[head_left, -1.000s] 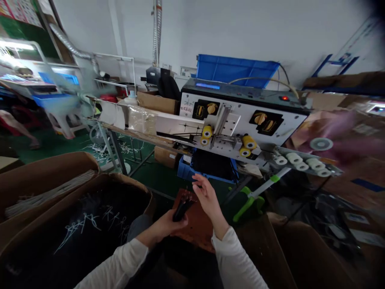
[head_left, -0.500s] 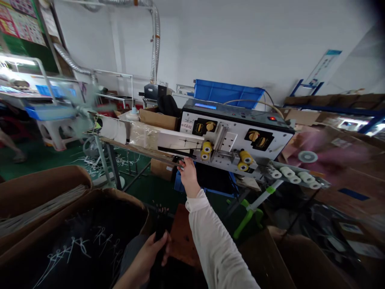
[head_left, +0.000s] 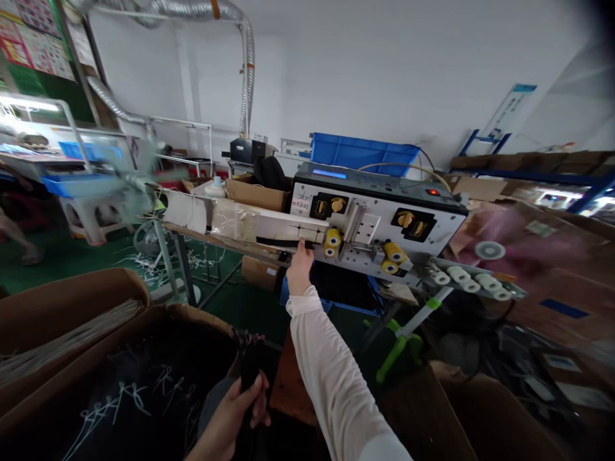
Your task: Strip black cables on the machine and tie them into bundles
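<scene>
My left hand (head_left: 233,406), low in the view, is closed around an upright bundle of black cables (head_left: 250,362); thin stripped-looking ends show at the top. My right hand (head_left: 300,272) reaches forward to the front edge of a white chute (head_left: 276,225). Its fingers are drawn together on several black cables (head_left: 275,242) lying along that edge; the exact grip is partly hidden. Just right of these fingers are the yellow rollers (head_left: 331,242) of a wire-cutting machine (head_left: 368,221) with a white front panel.
A blue crate (head_left: 365,153) sits on the machine, and a blue bin (head_left: 331,306) holding black cables is below. Open cartons (head_left: 187,312) with tied black bundles stand at left. Fans spin left (head_left: 137,182) and right (head_left: 490,250). An orange-brown stool (head_left: 293,390) is between my arms.
My right hand has risen slightly from below the chute's edge onto the black cables, its spread fingers now drawn together. My left hand still holds its bundle, with the top tilted a little left.
</scene>
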The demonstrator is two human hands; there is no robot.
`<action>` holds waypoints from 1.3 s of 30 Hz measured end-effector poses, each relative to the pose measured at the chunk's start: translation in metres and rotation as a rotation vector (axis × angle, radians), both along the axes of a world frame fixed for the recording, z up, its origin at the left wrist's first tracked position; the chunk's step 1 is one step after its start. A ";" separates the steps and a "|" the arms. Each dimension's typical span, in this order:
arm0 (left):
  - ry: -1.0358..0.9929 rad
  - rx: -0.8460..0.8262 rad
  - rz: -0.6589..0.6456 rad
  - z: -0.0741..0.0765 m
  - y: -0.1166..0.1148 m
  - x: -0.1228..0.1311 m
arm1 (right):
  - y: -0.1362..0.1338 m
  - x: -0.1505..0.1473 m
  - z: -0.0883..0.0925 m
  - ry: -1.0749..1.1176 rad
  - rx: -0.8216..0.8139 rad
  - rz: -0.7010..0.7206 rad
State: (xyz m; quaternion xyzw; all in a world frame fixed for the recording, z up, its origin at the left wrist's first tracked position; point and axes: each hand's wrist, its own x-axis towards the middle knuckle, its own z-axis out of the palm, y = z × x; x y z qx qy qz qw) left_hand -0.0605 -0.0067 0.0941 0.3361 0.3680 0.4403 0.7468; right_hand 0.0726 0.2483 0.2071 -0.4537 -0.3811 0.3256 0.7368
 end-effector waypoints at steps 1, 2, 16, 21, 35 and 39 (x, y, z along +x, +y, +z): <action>0.002 0.005 0.003 0.001 0.000 0.000 | -0.001 -0.001 0.002 0.016 -0.011 -0.033; 0.004 0.008 0.011 0.001 0.000 -0.001 | -0.004 -0.003 0.004 0.034 -0.014 -0.077; 0.006 0.111 0.027 0.053 0.024 -0.015 | -0.218 0.079 -0.012 -0.591 -0.080 1.125; -0.016 -0.100 -0.074 0.048 0.024 0.045 | -0.215 0.095 -0.009 -0.459 -0.253 1.113; -0.099 -0.116 -0.203 0.032 0.001 0.085 | -0.208 0.118 -0.054 -0.394 -0.182 0.763; -0.033 -0.189 -0.233 0.031 -0.008 0.082 | -0.214 0.122 -0.048 -0.284 -0.163 0.819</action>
